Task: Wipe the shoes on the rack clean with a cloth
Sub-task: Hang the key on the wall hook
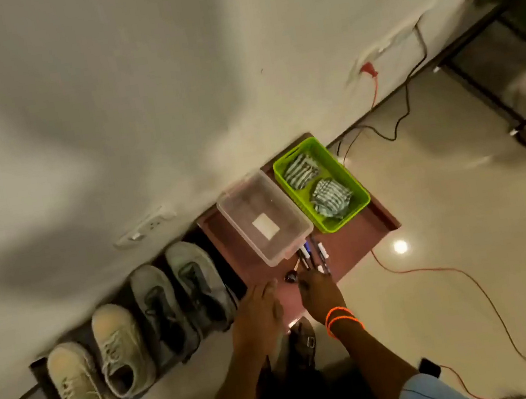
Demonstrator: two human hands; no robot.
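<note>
Two pairs of shoes stand on a low dark rack (41,372) along the wall: a cream pair (99,367) at the left and a grey pair (180,293) beside it. Two folded checked cloths (317,184) lie in a green basket (357,202) on a reddish-brown table (357,246). My left hand (261,309) rests flat, fingers straight, on the table's near edge beside the grey shoes. My right hand (317,288), with orange bands at the wrist, reaches over several pens (312,255) on the table; whether its fingers hold one is hidden.
A clear plastic box (264,216) sits upside down on the table next to the basket. An orange cable (464,275) and a black cable (410,95) trail over the glossy floor at the right. A dark metal frame (494,89) stands at the far right.
</note>
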